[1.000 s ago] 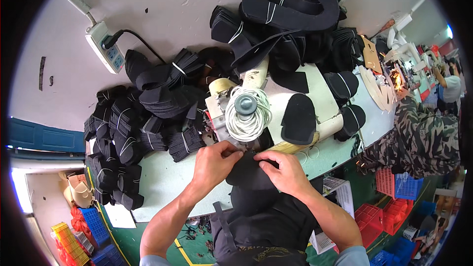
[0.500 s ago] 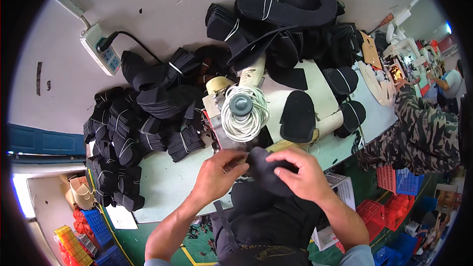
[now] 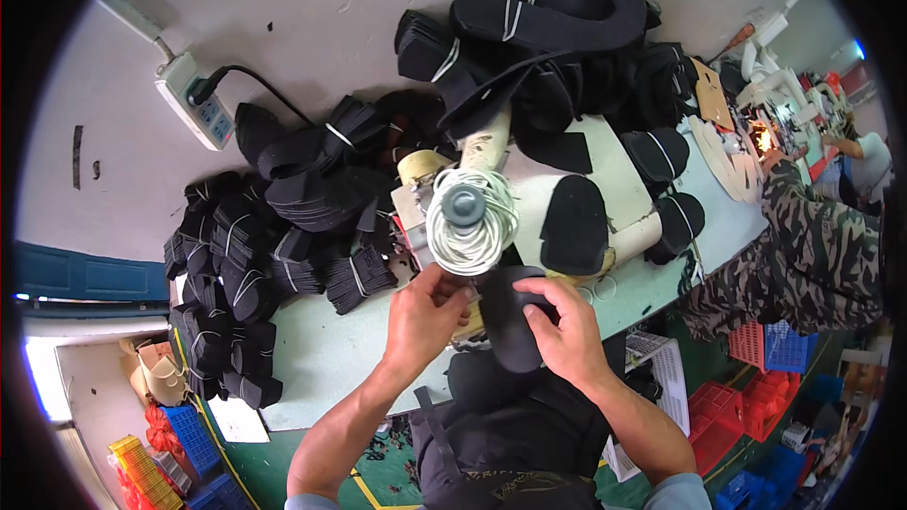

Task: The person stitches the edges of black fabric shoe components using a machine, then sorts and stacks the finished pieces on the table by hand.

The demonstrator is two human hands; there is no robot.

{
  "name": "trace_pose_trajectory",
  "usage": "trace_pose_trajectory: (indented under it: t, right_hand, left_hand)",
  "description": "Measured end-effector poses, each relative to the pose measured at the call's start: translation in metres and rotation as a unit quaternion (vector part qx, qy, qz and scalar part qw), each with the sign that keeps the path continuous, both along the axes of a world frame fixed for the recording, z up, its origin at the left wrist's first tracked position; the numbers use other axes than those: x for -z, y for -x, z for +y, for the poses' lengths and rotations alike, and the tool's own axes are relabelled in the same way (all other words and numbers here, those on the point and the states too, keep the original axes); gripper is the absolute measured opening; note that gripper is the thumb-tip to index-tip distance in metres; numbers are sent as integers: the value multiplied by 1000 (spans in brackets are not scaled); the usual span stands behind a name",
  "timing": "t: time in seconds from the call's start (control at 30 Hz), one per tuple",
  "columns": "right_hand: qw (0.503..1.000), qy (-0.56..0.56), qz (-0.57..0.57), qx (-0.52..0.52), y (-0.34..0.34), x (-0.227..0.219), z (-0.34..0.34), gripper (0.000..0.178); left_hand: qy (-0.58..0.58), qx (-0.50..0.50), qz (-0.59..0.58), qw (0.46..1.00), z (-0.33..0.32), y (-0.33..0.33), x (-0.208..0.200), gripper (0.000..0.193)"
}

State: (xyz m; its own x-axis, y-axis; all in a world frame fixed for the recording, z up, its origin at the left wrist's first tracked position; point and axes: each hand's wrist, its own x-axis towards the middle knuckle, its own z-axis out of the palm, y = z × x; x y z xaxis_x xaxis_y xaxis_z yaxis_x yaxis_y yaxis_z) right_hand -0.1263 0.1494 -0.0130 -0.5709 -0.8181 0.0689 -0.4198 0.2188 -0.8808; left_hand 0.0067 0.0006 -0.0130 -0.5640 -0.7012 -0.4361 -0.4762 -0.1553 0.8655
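Between my hands a black oval-ended fabric piece [image 3: 510,331] stands close to the front of a sewing machine [image 3: 619,241]. My right hand [image 3: 567,326] grips its right edge with thumb and fingers. My left hand [image 3: 425,314] is beside the machine's head, left of the piece, fingertips pinched together; what they hold, if anything, is too small to make out. Another black rounded piece [image 3: 482,378] lies nearer me, against my black apron [image 3: 510,444]. On the machine bed rests a similar black piece [image 3: 574,225]. A coil of white cord [image 3: 472,238] hangs on the machine's top.
Tied bundles of black pieces [image 3: 246,264] crowd the left of the table [image 3: 326,359], with more bundles [image 3: 548,19] behind the machine. A power strip [image 3: 196,99] is on the wall. At right are a person in camouflage [image 3: 803,236] and red crates [image 3: 718,416].
The black piece has turned upright and swung down between my hands. My left hand has shifted slightly toward the machine's left side, and my right hand has moved a little left.
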Motion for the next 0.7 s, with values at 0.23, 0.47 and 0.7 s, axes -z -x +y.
trace_pose_trajectory:
  t: [0.23,0.47,0.7]
  right_hand:
    - [905,-4,-425,-1,-32,-2,10,35]
    - [828,-8,-561,17,-43,6,-12,36]
    - [983,107,125,86,32,-45,4,35]
  left_hand:
    - [-62,126,-49,989,-8,-24,-10,29]
    - [222,185,-147,946,-27,-4,-13,25]
    - [160,77,-59,982,36,-42,-3,20]
